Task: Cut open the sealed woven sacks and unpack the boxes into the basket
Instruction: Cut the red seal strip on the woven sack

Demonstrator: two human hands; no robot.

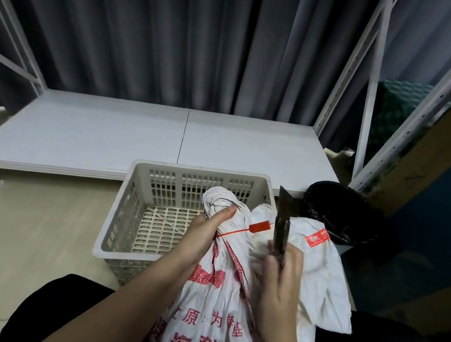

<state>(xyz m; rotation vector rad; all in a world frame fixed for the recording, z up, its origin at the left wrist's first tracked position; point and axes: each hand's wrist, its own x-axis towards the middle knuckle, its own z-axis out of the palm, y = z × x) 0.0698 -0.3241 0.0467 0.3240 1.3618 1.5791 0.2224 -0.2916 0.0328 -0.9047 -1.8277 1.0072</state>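
White woven sack [214, 297] with red print stands bunched, neck tied by a red seal [242, 229], against the empty slatted basket's [139, 214] near-right corner.

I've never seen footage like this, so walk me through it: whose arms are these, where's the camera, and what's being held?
There is one picture, from a camera worn on a person's head, looking forward and down at their own two hands. The left hand grips the bunched neck of a white woven sack with red print, resting on their lap. A red seal tie is cinched around that neck. The right hand holds a utility knife, blade pointing up. On the floor ahead stands a white plastic basket, with no boxes visible in it, and a black-lined bin to the right. Behind is a low white shelf.
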